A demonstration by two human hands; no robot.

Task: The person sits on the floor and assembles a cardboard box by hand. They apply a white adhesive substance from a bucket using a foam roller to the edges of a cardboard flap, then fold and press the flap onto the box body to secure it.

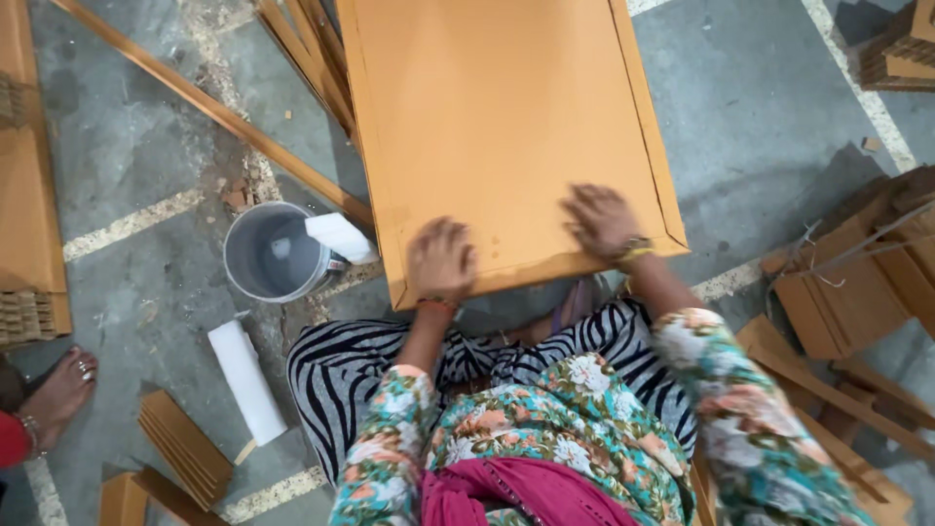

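**Flat cardboard panel under both palms**

My left hand (441, 258) and right hand (601, 220) press open, fingers spread, on the cardboard panel (497, 117) across my knees. It looks light, stiff, creasable; I'd grip its folded edges.

Flat orange-brown cardboard panel (497, 127) across lap

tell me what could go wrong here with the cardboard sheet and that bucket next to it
1. The grey round bucket stands right at the corner of the flat orange-brown cardboard sheet; a shove of the sheet might tip it.
2. Both the left hand and right hand press only the near edge, so the far end could swing or slide.
3. Loose cardboard strips on the floor could snag the sheet.
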